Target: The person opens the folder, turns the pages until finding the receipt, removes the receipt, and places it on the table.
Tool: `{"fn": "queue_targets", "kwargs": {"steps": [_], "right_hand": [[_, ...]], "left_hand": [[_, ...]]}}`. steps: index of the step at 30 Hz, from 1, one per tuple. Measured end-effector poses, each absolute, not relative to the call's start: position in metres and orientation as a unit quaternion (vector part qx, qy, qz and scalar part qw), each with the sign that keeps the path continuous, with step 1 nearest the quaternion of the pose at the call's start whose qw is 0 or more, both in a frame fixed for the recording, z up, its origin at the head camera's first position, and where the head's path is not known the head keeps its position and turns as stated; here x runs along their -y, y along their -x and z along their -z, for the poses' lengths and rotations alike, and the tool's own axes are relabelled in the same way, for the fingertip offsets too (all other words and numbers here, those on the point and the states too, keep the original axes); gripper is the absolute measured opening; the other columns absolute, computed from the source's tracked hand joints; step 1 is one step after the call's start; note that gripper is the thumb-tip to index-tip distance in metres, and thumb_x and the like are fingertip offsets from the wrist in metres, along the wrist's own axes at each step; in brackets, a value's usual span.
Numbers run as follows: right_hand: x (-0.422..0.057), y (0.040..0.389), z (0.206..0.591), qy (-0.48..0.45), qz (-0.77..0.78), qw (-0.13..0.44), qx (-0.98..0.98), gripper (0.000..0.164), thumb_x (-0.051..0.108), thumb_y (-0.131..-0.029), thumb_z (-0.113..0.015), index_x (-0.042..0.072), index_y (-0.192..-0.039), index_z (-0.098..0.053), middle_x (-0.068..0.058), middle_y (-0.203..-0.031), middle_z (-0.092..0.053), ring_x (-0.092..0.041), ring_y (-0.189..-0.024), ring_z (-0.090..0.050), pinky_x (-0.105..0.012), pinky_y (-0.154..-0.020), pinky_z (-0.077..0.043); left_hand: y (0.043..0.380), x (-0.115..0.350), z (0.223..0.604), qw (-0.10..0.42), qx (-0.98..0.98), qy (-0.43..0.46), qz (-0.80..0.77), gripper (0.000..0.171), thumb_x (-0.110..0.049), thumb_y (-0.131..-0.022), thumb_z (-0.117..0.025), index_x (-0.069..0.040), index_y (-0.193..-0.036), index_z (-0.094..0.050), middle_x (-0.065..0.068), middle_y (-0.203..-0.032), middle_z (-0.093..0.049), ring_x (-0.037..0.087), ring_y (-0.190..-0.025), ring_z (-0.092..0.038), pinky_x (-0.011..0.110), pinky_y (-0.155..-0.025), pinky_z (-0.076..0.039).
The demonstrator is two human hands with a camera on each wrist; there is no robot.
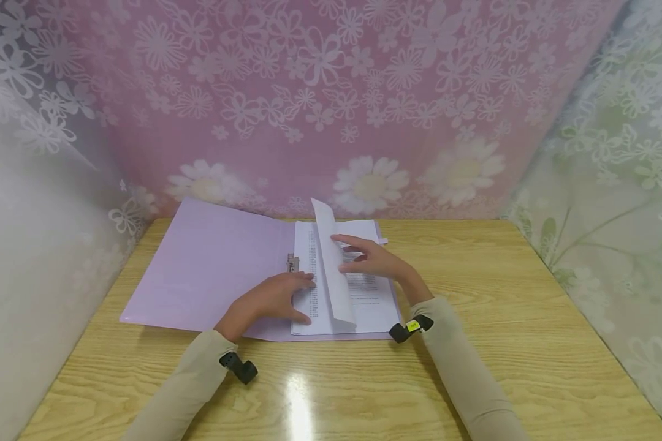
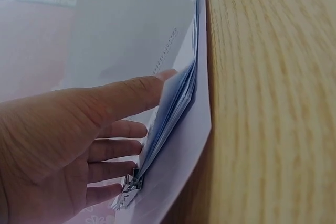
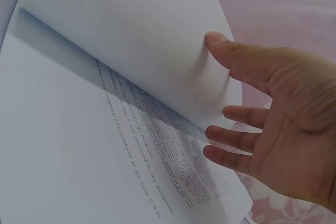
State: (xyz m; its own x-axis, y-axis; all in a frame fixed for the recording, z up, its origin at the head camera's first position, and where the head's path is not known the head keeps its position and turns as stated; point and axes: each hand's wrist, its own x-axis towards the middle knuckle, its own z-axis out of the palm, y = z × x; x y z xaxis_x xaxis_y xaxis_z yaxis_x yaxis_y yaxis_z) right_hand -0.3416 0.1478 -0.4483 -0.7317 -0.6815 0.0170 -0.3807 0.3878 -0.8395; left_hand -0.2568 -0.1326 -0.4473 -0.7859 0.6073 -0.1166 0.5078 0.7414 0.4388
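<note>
A lilac folder [image 1: 215, 263] lies open on the table, with a stack of printed sheets [image 1: 375, 315] on its right side. One sheet [image 1: 333, 282] stands raised and curved, partway over towards the left. My right hand [image 1: 377, 260] touches this raised sheet from its right side with thumb and fingers extended. In the right wrist view, the thumb [image 3: 218, 39] lies against the sheet. My left hand [image 1: 276, 297] rests on the left margin of the pages, fingers spread, beside the metal clip [image 1: 293, 262]. The left wrist view shows its thumb [image 2: 131, 95] along the stack's lower edge.
The wooden table [image 1: 331, 392] spreads around the folder. Behind it hangs a pink flowered curtain [image 1: 309, 122], with pale floral sheets at both sides. A small tab [image 1: 383, 241] sticks out at the stack's right edge. Black cameras [image 1: 239, 367] sit on both wrists.
</note>
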Motion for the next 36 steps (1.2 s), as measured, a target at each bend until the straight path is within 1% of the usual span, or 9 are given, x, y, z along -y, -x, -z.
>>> {"fn": "queue_targets", "kwargs": {"steps": [4,7,10,13,16,18,22,29,36], "right_hand": [[-0.143,0.339,0.447,0.326,0.446,0.165,-0.817,0.075,0.019,-0.095,-0.073,0.024,-0.160,-0.036,-0.002,-0.167,-0.031,-0.036,-0.147,-0.042,-0.055,-0.113,-0.044],[-0.140,0.338,0.448,0.325,0.445,0.161,-0.819,0.075,0.018,-0.095,-0.073,0.022,-0.160,-0.036,-0.003,-0.167,-0.032,-0.036,-0.147,-0.043,-0.055,-0.113,-0.044],[-0.137,0.337,0.448,0.319,0.447,0.159,-0.821,0.075,0.019,-0.095,-0.074,0.022,-0.160,-0.036,-0.003,-0.167,-0.032,-0.035,-0.147,-0.042,-0.055,-0.114,-0.043],[-0.134,0.336,0.448,0.314,0.447,0.157,-0.823,0.075,0.020,-0.095,-0.074,0.021,-0.160,-0.037,-0.003,-0.167,-0.032,-0.036,-0.147,-0.042,-0.056,-0.114,-0.043],[-0.132,0.335,0.447,0.315,0.446,0.150,-0.824,0.075,0.020,-0.095,-0.074,0.019,-0.159,-0.037,-0.005,-0.167,-0.033,-0.038,-0.146,-0.044,-0.057,-0.113,-0.043],[-0.129,0.333,0.446,0.312,0.442,0.146,-0.828,0.075,0.022,-0.095,-0.074,0.019,-0.159,-0.037,-0.005,-0.167,-0.033,-0.037,-0.145,-0.044,-0.057,-0.113,-0.044],[-0.124,0.330,0.443,0.302,0.427,0.136,-0.841,0.075,0.028,-0.094,-0.075,0.022,-0.159,-0.038,-0.004,-0.166,-0.034,-0.035,-0.144,-0.047,-0.054,-0.112,-0.046],[-0.118,0.323,0.441,0.281,0.428,0.119,-0.851,0.073,0.028,-0.094,-0.075,0.022,-0.158,-0.040,-0.007,-0.164,-0.038,-0.035,-0.141,-0.050,-0.051,-0.110,-0.048],[-0.115,0.320,0.442,0.281,0.432,0.113,-0.850,0.072,0.028,-0.095,-0.074,0.020,-0.158,-0.039,-0.009,-0.164,-0.037,-0.036,-0.141,-0.050,-0.051,-0.109,-0.050]], "left_hand": [[0.258,0.133,0.450,0.110,-0.927,-0.295,-0.203,0.066,-0.038,-0.084,-0.084,-0.008,-0.139,-0.063,0.012,-0.153,-0.054,0.032,-0.145,-0.047,0.049,-0.120,-0.039],[0.259,0.134,0.450,0.073,-0.932,-0.285,-0.212,0.055,-0.034,-0.090,-0.078,-0.007,-0.135,-0.065,0.012,-0.143,-0.063,0.031,-0.135,-0.057,0.049,-0.113,-0.046],[0.259,0.133,0.450,0.000,-0.939,-0.266,-0.219,0.043,-0.026,-0.096,-0.072,-0.004,-0.133,-0.066,0.013,-0.136,-0.067,0.031,-0.129,-0.062,0.048,-0.109,-0.050],[0.259,0.133,0.447,-0.097,-0.937,-0.249,-0.224,0.038,-0.015,-0.098,-0.068,0.000,-0.133,-0.065,0.018,-0.137,-0.065,0.034,-0.128,-0.062,0.049,-0.108,-0.050],[0.259,0.132,0.444,-0.173,-0.927,-0.238,-0.232,0.040,-0.008,-0.099,-0.063,0.001,-0.138,-0.060,0.021,-0.147,-0.056,0.037,-0.136,-0.055,0.051,-0.112,-0.047],[0.259,0.132,0.442,-0.199,-0.918,-0.242,-0.243,0.044,-0.009,-0.101,-0.060,0.000,-0.143,-0.056,0.021,-0.153,-0.049,0.037,-0.141,-0.050,0.051,-0.114,-0.044],[0.258,0.131,0.437,-0.184,-0.909,-0.261,-0.269,0.049,-0.021,-0.104,-0.058,-0.005,-0.149,-0.050,0.016,-0.163,-0.038,0.036,-0.151,-0.035,0.055,-0.121,-0.033],[0.252,0.126,0.429,-0.090,-0.924,-0.283,-0.241,0.062,-0.043,-0.102,-0.059,-0.011,-0.154,-0.046,0.008,-0.167,-0.033,0.033,-0.158,-0.020,0.059,-0.126,-0.021],[0.252,0.129,0.430,-0.048,-0.935,-0.280,-0.213,0.064,-0.039,-0.101,-0.062,-0.009,-0.155,-0.044,0.011,-0.165,-0.034,0.037,-0.157,-0.020,0.060,-0.125,-0.021]]}}
